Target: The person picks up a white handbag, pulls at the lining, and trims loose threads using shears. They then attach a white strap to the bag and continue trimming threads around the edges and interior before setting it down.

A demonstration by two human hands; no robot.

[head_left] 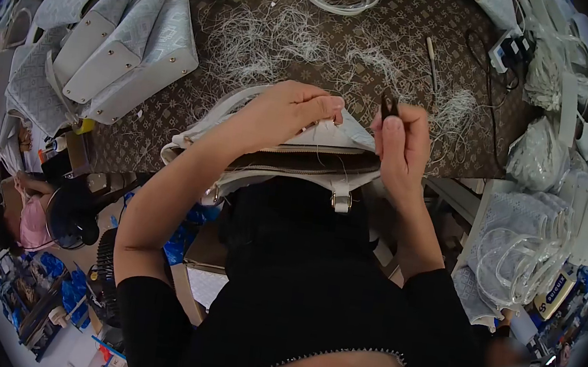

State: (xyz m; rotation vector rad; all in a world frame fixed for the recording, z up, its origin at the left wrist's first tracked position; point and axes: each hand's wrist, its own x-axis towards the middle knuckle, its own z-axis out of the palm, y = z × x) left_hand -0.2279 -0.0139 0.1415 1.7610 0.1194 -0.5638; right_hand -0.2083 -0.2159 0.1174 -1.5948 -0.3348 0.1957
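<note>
A white handbag (358, 138) lies tilted at the table's near edge, its zip opening gaping towards me. My left hand (284, 113) reaches over the bag and pinches its upper edge near a strap base, where loose thread ends hang down. In my right hand (405, 142), dark thread snips (388, 108) point upward, with their two tips slightly apart. That hand is at the right end of the bag. A short strap tab with a metal buckle (340, 202) hangs from the bag's near side. My left fingertips partly hide what they grip.
Cut white threads (275, 38) are heaped across the brown patterned table (171, 106). Several white handbags (124, 45) stand at the left, and more bags (524, 219) are stacked at the right. A thin stick-like tool (432, 61) and a dark cable (493, 113) lie beyond my right hand. Another person (36, 221) sits at the far left.
</note>
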